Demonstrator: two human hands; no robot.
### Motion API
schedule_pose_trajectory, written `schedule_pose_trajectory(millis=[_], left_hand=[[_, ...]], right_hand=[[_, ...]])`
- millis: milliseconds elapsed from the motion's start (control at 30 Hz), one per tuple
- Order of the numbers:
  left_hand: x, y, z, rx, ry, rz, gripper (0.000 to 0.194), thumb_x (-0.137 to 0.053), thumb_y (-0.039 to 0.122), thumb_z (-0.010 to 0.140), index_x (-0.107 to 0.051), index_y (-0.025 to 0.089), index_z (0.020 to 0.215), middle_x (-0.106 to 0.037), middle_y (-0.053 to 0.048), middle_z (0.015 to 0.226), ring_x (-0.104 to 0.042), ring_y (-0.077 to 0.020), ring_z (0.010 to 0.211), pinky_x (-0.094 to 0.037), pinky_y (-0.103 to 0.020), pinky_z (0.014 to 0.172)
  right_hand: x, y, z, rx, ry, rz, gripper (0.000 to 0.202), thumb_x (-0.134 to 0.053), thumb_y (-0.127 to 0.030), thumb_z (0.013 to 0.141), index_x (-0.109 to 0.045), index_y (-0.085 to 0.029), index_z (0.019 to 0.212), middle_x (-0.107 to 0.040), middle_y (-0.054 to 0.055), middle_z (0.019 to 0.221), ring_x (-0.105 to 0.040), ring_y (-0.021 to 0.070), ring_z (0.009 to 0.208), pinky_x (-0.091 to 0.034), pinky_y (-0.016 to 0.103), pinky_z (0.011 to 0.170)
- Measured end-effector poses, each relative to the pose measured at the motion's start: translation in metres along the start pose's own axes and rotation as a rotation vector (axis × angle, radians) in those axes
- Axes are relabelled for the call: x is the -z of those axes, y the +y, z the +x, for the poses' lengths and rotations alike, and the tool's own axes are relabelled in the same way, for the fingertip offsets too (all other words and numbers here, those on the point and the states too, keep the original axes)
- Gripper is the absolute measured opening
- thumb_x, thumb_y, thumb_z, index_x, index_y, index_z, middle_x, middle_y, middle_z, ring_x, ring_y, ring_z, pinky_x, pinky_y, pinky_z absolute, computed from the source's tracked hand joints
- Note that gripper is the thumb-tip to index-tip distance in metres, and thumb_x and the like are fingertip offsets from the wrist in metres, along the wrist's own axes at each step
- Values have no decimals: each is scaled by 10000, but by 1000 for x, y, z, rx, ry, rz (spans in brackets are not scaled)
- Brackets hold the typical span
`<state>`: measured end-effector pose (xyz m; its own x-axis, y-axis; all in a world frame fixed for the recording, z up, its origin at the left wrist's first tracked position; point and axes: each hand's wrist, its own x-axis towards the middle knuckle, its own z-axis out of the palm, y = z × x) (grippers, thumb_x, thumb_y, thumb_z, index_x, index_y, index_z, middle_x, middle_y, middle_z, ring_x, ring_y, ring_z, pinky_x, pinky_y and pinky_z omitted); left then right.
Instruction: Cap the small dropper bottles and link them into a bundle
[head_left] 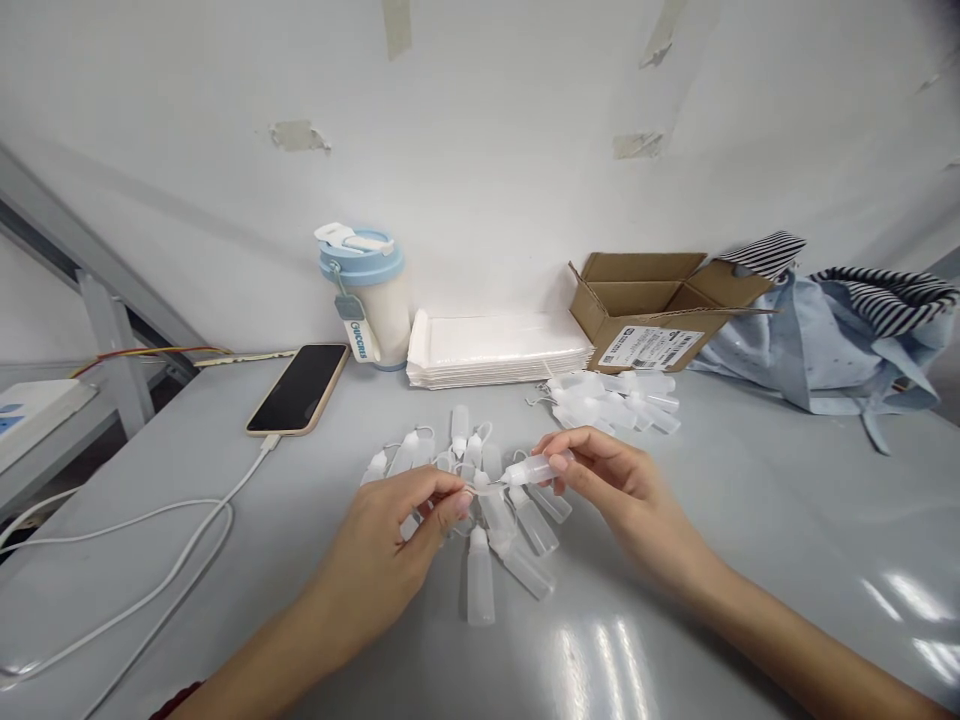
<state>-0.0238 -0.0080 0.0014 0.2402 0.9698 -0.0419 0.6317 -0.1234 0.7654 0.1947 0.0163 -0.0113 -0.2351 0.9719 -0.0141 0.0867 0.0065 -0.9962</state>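
Between thumb and fingers, my right hand (611, 475) holds a small translucent plastic dropper bottle (531, 470) on its side, tip toward the left. My left hand (405, 530) pinches the far end of the thin clear cap strap that runs from this bottle's neck; the cap itself is hidden by the fingertips. Beneath both hands lies a loose pile of similar dropper bottles (481, 585), several with looped straps at their necks. A second heap of such bottles (611, 400) rests farther back, in front of the cardboard box.
Along the wall stand a cup with a blue lid (382, 310), a stack of white padded envelopes (499, 350), an open cardboard box (645, 310) and a light blue cloth bag (802, 340). At left lies a phone (298, 390) with a white charging cable (217, 505).
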Motion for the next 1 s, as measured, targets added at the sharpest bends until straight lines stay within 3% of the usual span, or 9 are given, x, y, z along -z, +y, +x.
schedule_pose_trajectory(millis=[400, 1000], left_hand=[[-6, -1, -2, -183, -51, 38, 246, -425, 243, 914, -598, 204, 743, -587, 37, 671, -516, -109, 605, -373, -210, 555], [-7, -1, -3, -168, -67, 58, 253, -409, 254, 920, -614, 207, 780, -587, 29, 678, -525, -120, 611, -371, -212, 532]], right_hand=[[-3, 3, -3, 10, -47, 35, 129, -594, -320, 843, -608, -195, 868, -613, 3, 811, -561, 105, 701, -438, 226, 658], [-5, 0, -2, 58, -34, -30, 131, -589, -323, 834, -613, -196, 855, -631, 27, 803, -583, 136, 695, -479, 263, 649]])
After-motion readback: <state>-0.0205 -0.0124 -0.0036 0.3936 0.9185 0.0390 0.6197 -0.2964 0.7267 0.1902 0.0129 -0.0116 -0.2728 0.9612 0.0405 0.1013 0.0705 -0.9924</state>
